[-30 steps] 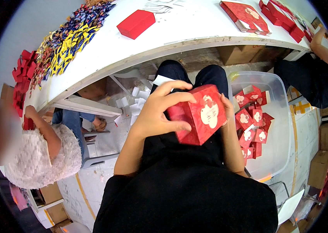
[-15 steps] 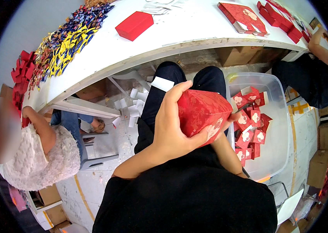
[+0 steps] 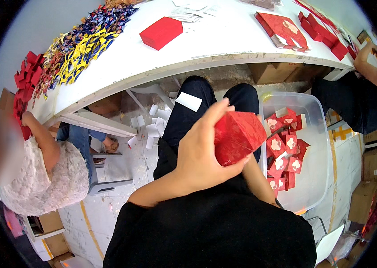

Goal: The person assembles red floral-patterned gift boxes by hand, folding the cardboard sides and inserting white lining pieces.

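Above my lap, my left hand [image 3: 199, 154] is closed round a small red box [image 3: 240, 136] with a floral pattern, fingers at its far side and thumb along the near one. The box is tilted, with angled faces toward me. My right forearm [image 3: 260, 181] reaches up behind the box. Its hand is mostly hidden there, so I cannot make out the fingers. A white paper piece [image 3: 189, 102] lies on my left thigh. To the right, a clear plastic tub [image 3: 313, 178] holds several red boxes [image 3: 285, 152] with pale flower shapes.
On the white table [image 3: 153, 62] ahead are a red box [image 3: 161, 33], a stack of red patterned covers [image 3: 282, 31], and a heap of small wrapped packets [image 3: 86, 49]. White paper scraps [image 3: 153, 127] litter the floor. One person [image 3: 45, 174] sits at left, another [image 3: 353, 98] at right.
The box has turned in my hands and shifted slightly right; its pale flower shape no longer shows. My right fingertips have gone out of sight behind it. The view has tilted a little.
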The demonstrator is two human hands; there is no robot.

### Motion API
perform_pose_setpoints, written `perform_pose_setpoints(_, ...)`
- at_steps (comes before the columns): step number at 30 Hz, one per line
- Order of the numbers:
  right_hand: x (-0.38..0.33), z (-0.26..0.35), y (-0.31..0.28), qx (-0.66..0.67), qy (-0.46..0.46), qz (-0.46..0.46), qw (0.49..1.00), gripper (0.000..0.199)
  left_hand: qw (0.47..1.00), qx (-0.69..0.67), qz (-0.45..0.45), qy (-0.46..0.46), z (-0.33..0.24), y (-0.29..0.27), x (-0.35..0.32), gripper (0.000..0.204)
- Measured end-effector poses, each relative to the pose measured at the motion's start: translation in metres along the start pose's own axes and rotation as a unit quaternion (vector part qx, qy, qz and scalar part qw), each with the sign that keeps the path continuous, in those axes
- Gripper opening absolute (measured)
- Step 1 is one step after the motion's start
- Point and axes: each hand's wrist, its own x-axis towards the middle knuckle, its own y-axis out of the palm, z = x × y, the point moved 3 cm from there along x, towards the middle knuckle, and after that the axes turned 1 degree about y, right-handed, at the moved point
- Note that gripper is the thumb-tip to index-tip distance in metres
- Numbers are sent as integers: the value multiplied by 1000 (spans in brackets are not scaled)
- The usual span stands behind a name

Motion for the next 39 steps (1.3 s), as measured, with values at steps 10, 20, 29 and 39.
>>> perform_pose_setpoints(10, -26, -1, -76, -208, 91, -164, 960, 39, 998, -6, 44, 50, -8, 3, -3, 86)
perform_pose_setpoints(20, -19, -23, 1, -213, -63, 8, 975, 35, 991, 45, 68, 106, -12, -4, -1, 54)
perform_pose_setpoints(29, -52, 22, -74, -838, 27, -84, 538, 42, 995, -13, 80, 52, -2, 7, -9, 79)
perform_pose_setpoints(39, -30, 11, -51, -249, -47, -115, 961, 48, 989, -41, 139, 17, 33, -6, 12, 69)
